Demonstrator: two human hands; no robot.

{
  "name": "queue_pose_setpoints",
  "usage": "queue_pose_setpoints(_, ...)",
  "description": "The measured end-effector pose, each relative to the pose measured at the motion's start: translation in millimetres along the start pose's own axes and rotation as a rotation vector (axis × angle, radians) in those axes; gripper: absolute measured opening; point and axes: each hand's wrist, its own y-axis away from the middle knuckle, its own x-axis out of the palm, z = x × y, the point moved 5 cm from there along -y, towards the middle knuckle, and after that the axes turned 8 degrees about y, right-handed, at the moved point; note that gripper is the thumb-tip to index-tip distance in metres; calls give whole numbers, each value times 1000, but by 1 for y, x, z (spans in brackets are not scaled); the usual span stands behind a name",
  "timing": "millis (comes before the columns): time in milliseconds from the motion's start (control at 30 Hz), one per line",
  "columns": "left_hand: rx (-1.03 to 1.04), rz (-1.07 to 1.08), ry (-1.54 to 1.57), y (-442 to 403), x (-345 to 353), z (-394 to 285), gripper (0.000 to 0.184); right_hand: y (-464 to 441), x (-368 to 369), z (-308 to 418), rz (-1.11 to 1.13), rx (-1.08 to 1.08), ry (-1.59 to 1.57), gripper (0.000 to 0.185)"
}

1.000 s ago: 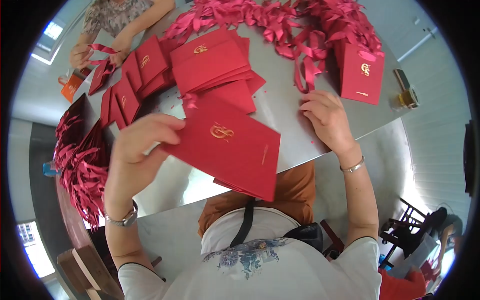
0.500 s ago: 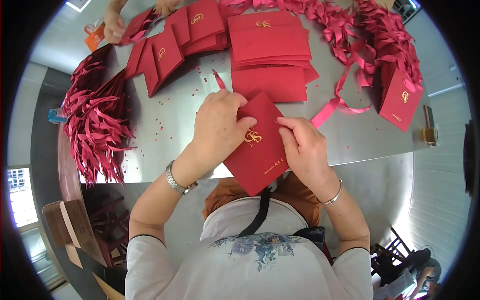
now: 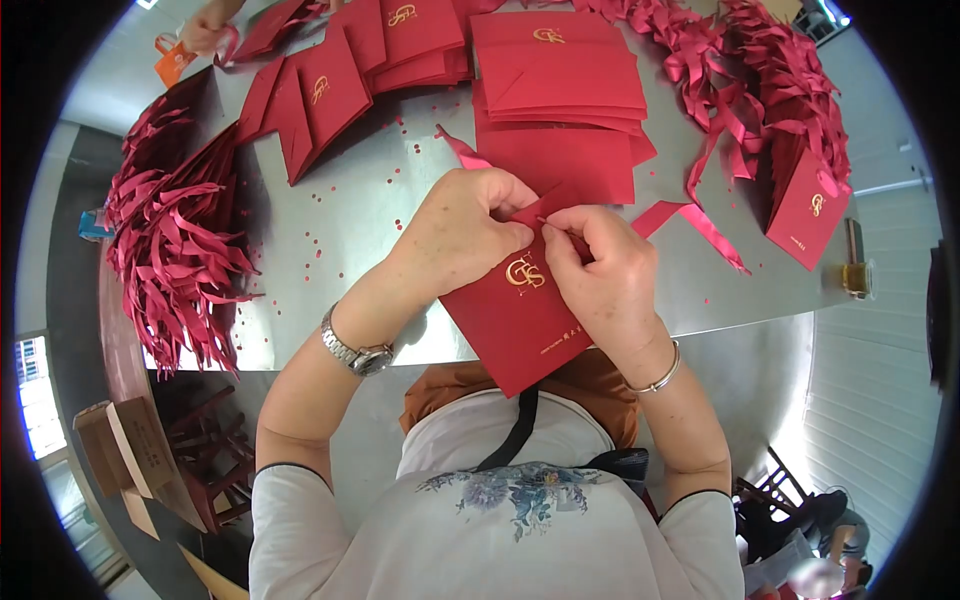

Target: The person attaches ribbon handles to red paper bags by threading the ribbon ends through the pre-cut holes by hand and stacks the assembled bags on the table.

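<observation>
A red paper gift bag (image 3: 525,320) with a gold logo is held flat and tilted in front of my body, over the table edge. My left hand (image 3: 460,235) is closed on its upper left edge, thumb on the front. My right hand (image 3: 605,260) pinches at the bag's top edge, close to the left thumb; a tiny pale tip shows at its fingertips, too small to name. Pink ribbon (image 3: 690,220) sticks out beyond the right hand, and another ribbon end (image 3: 460,148) beyond the left. Their middle part is hidden behind hands and bag.
Stacked red bags (image 3: 560,80) lie just ahead on the metal table (image 3: 350,300). Ribboned bags (image 3: 185,260) are bunched at left, more (image 3: 810,200) at right. Another person's hand (image 3: 208,28) works at far left. Small red dots of paper are scattered about.
My right hand has moved up and left along the bag, to its top edge beside my left thumb. The bag has turned slightly, and the ribbon at right has shifted.
</observation>
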Motion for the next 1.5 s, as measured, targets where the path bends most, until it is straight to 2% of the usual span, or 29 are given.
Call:
queue_pose_setpoints(100, 23, -19, -15, -2, 1, 8, 22, -4, 3, -1, 45, 27, 47, 11)
queue_pose_setpoints(200, 100, -82, -79, 0, 4, 12, 20, -7, 7, 0, 48, -37, 108, 12)
queue_pose_setpoints(267, 143, -120, -119, 3, 7, 13, 19, -9, 12, 12, 97, -257, 398, 14)
queue_pose_setpoints(333, 258, -161, -243, 5, 9, 6, 16, -13, 15, 17, 155, -299, 468, 14)
queue_pose_setpoints(400, 287, -154, -266, 5, 7, 9, 15, -17, 19, 21, 209, -345, 542, 14)
queue_pose_setpoints(467, 316, -152, -293, 7, 6, 11, 14, -22, 25, 16, 325, -233, 517, 11)
queue_pose_setpoints(600, 316, -192, -267, 8, 2, 9, 13, -33, 23, 12, 369, -80, 419, 9)
queue_pose_setpoints(667, 288, -212, -260, 8, 0, 10, 13, -37, 22, 5, 463, 255, 74, 13)
queue_pose_setpoints(700, 292, -211, -256, 8, 1, 10, 13, -36, 23, -1, 464, 277, 45, 28)
queue_pose_setpoints(733, 305, -217, -266, 8, 1, 10, 13, -37, 23, -5, 463, 278, 46, 28)
queue_pose_setpoints(800, 315, -220, -281, 10, 1, 8, 12, -35, 27, -15, 523, 426, -136, 27)
queue_pose_setpoints(900, 289, -143, -289, 9, 4, 5, 14, -38, 29, -18, 627, 432, -211, 26)
queue_pose_setpoints(933, 278, -132, -228, 10, 2, 5, 15, -37, 27, -16, 622, 431, -208, 26)
queue_pose_setpoints(1000, 275, -123, -168, 10, -1, 5, 16, -37, 18, -3, 558, 263, -31, 25)
queue_pose_setpoints(1067, 241, -71, 49, 4, -6, 8, 17, -28, 12, 3, 482, 190, 19, 23)
queue_pose_setpoints(1133, 198, -29, 50, 0, -12, 6, 13, -19, 8, 6, 375, 107, 20, 21)
queue_pose_setpoints(1200, 131, 74, 83, -2, -10, 6, 12, -17, 7, 4, 397, 98, 13, 22)
queue_pose_setpoints(1233, 192, 110, -1, -3, -8, 8, 13, -15, 8, 4, 412, 99, 10, 22)
queue_pose_setpoints(1367, 221, 157, -29, -5, -3, 9, 13, -12, 6, 5, 382, 33, 54, 24)
queue_pose_setpoints(1433, 441, 84, -205, -2, -1, 6, 7, -10, 6, 5, 403, 48, 91, 30)
queue_pose_setpoints(1500, 498, 30, -300, 0, -1, 8, 7, -9, 2, 6, 432, 40, 179, 33)
